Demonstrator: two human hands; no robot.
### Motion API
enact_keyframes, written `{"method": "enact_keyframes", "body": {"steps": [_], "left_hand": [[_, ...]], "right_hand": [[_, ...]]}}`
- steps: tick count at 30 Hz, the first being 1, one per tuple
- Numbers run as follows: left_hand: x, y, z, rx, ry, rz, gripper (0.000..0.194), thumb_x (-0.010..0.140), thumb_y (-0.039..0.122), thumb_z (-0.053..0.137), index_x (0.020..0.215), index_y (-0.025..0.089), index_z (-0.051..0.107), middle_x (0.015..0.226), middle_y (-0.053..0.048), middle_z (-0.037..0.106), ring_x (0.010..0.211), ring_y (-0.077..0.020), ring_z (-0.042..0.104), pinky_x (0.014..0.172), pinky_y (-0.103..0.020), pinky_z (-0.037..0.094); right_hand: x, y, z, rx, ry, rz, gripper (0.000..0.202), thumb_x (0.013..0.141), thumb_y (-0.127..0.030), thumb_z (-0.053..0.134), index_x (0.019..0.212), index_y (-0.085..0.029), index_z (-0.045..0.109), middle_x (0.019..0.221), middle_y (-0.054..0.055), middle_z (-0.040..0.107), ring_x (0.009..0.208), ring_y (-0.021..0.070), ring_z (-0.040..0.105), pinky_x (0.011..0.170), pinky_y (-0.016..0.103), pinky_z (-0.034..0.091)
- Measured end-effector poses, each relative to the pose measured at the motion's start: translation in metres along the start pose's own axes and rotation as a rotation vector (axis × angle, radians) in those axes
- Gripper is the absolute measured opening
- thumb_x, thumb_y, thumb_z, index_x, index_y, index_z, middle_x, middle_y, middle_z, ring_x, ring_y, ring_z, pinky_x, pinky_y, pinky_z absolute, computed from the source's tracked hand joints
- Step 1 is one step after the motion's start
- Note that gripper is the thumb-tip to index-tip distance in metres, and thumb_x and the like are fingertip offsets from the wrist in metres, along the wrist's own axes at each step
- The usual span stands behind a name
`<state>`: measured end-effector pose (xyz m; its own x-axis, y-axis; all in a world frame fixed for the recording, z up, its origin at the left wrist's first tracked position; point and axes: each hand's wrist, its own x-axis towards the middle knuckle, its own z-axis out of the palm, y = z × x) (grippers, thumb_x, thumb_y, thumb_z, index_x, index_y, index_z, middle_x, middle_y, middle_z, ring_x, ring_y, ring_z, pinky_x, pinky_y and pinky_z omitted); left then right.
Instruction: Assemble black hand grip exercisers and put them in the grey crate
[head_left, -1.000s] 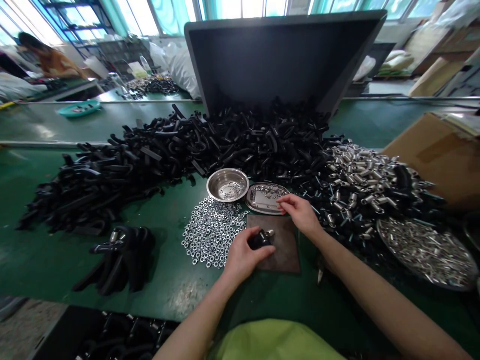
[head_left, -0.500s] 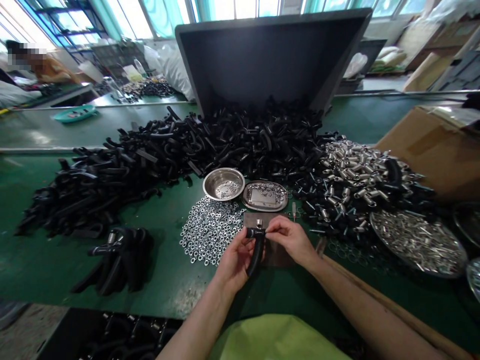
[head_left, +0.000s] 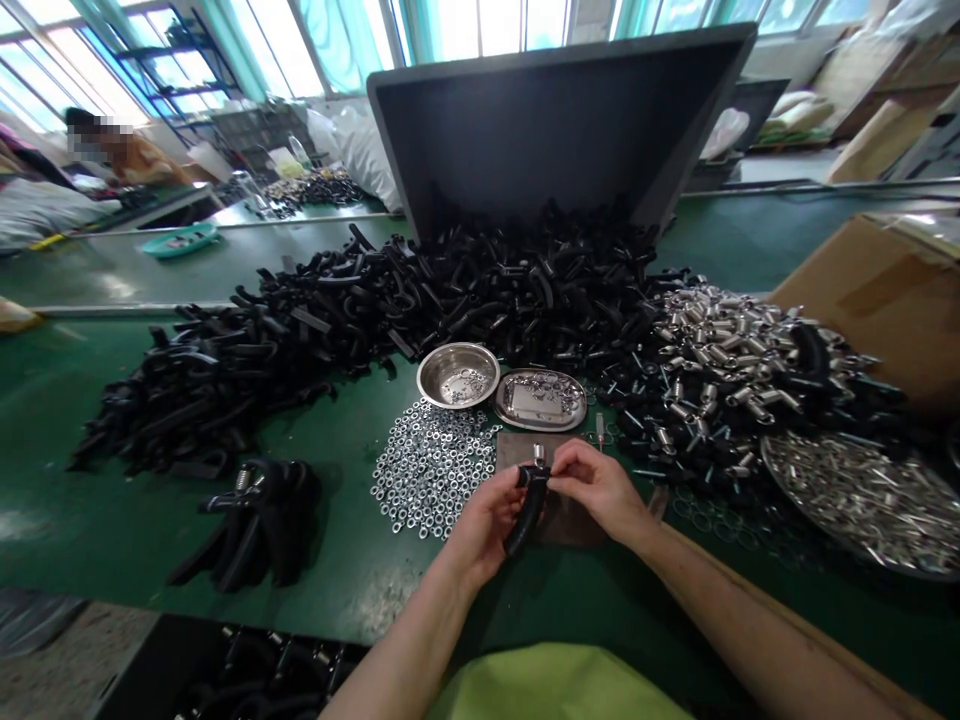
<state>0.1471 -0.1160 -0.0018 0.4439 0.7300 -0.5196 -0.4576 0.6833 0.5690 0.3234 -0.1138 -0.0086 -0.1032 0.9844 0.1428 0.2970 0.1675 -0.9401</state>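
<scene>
My left hand [head_left: 484, 525] is closed around a black curved handle [head_left: 527, 518], its grip pointing down toward me. A shiny silver spring-like piece [head_left: 539, 455] stands up at the handle's head. My right hand [head_left: 600, 490] pinches with thumb and forefinger at the right side of that head; whatever sits between those fingertips is too small to make out. Beneath the hands lies a flat brown metal plate [head_left: 570, 525]. Left of them spreads a heap of silver nuts [head_left: 427, 470].
Beyond stand a round steel bowl [head_left: 459, 403] and a steel tray [head_left: 541, 420] with small rings. Black handles [head_left: 450, 290] pile up before a tipped grey bin [head_left: 555, 130]. Silver springs [head_left: 720, 340], a dish of pins [head_left: 862, 500] and a cardboard box [head_left: 877, 290] are rightward. Finished-looking handles [head_left: 259, 525] cluster left. Another person [head_left: 142, 160] sits far left.
The view has shifted slightly, so the scene sits further right and a little lower. The handle has turned slightly in my left hand; my right fingertips stay at its head.
</scene>
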Motion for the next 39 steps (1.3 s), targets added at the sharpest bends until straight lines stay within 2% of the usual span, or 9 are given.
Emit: {"method": "enact_keyframes", "body": {"steps": [5, 8, 11, 14, 20, 26, 30, 34, 39], "left_hand": [[0.007, 0.013, -0.005, 0.492, -0.088, 0.179, 0.051, 0.064, 0.033, 0.075, 0.110, 0.015, 0.063, 0.105, -0.008, 0.068, 0.094, -0.0214, 0.062, 0.087, -0.033, 0.044], [0.011, 0.011, -0.007, 1.009, -0.036, 0.408, 0.056, 0.061, 0.034, 0.078, 0.111, 0.017, 0.062, 0.109, -0.008, 0.065, 0.103, -0.0257, 0.057, 0.093, -0.039, 0.040], [0.010, 0.002, -0.010, 1.484, -0.011, 0.633, 0.059, 0.062, 0.037, 0.077, 0.114, 0.018, 0.059, 0.104, -0.008, 0.064, 0.099, -0.0269, 0.055, 0.089, -0.042, 0.041], [0.006, -0.009, -0.013, 1.739, -0.038, 0.739, 0.058, 0.066, 0.037, 0.074, 0.118, 0.020, 0.055, 0.103, -0.008, 0.062, 0.098, -0.0268, 0.052, 0.086, -0.043, 0.041], [0.005, -0.019, -0.015, 1.736, 0.129, 0.747, 0.062, 0.059, 0.036, 0.080, 0.112, 0.021, 0.053, 0.104, -0.007, 0.061, 0.098, -0.0260, 0.052, 0.087, -0.042, 0.041], [0.007, -0.019, -0.012, 1.762, 0.205, 0.731, 0.054, 0.054, 0.039, 0.081, 0.099, 0.020, 0.057, 0.098, -0.006, 0.059, 0.094, -0.0259, 0.052, 0.083, -0.041, 0.043], [0.007, -0.018, -0.011, 1.768, 0.207, 0.726, 0.054, 0.053, 0.038, 0.081, 0.098, 0.019, 0.058, 0.099, -0.006, 0.058, 0.094, -0.0257, 0.052, 0.082, -0.040, 0.043], [0.008, -0.017, -0.010, 1.764, 0.211, 0.725, 0.054, 0.052, 0.037, 0.082, 0.098, 0.019, 0.059, 0.099, -0.006, 0.057, 0.095, -0.0252, 0.052, 0.083, -0.040, 0.043], [0.009, -0.018, -0.010, 1.761, 0.233, 0.708, 0.056, 0.050, 0.038, 0.082, 0.097, 0.020, 0.059, 0.099, -0.005, 0.058, 0.096, -0.0256, 0.053, 0.082, -0.040, 0.044]], "right_hand": [[0.009, 0.013, -0.013, -0.580, -0.144, -0.400, 0.007, 0.085, -0.021, 0.053, 0.089, -0.019, 0.058, 0.091, 0.006, 0.061, 0.084, 0.0178, 0.054, 0.071, 0.030, 0.041], [0.013, 0.027, -0.017, -0.973, -0.253, -0.658, 0.018, 0.090, -0.018, 0.044, 0.085, -0.019, 0.061, 0.078, 0.005, 0.062, 0.071, 0.0163, 0.050, 0.062, 0.029, 0.033], [0.013, 0.032, -0.017, -1.096, -0.281, -0.717, 0.023, 0.092, -0.018, 0.041, 0.083, -0.019, 0.062, 0.069, 0.003, 0.059, 0.064, 0.0151, 0.047, 0.057, 0.029, 0.028], [0.006, 0.023, -0.022, -1.061, -0.281, -0.633, 0.022, 0.093, -0.026, 0.044, 0.082, -0.019, 0.062, 0.070, 0.004, 0.060, 0.067, 0.0158, 0.050, 0.058, 0.029, 0.030], [-0.068, 0.016, -0.071, -1.018, -0.079, -0.108, 0.023, 0.087, -0.036, 0.050, 0.103, -0.023, 0.059, 0.099, 0.007, 0.064, 0.090, 0.0216, 0.059, 0.068, 0.031, 0.044], [-0.154, 0.048, -0.103, -1.032, 0.085, 0.278, 0.028, 0.081, -0.047, 0.047, 0.084, -0.021, 0.056, 0.080, 0.010, 0.064, 0.075, 0.0264, 0.062, 0.064, 0.038, 0.048], [-0.138, 0.016, -0.084, -0.805, 0.137, 0.387, 0.027, 0.085, -0.044, 0.043, 0.096, -0.022, 0.055, 0.082, 0.008, 0.068, 0.069, 0.0252, 0.065, 0.057, 0.036, 0.049], [-0.093, -0.028, -0.050, -0.526, 0.150, 0.117, 0.035, 0.093, -0.034, 0.030, 0.122, -0.025, 0.048, 0.087, 0.006, 0.069, 0.072, 0.0191, 0.066, 0.063, 0.030, 0.051], [-0.062, -0.032, -0.023, -0.703, -0.022, -0.016, 0.033, 0.089, -0.027, 0.038, 0.117, -0.025, 0.057, 0.100, 0.007, 0.070, 0.082, 0.0222, 0.067, 0.072, 0.034, 0.053]]}}
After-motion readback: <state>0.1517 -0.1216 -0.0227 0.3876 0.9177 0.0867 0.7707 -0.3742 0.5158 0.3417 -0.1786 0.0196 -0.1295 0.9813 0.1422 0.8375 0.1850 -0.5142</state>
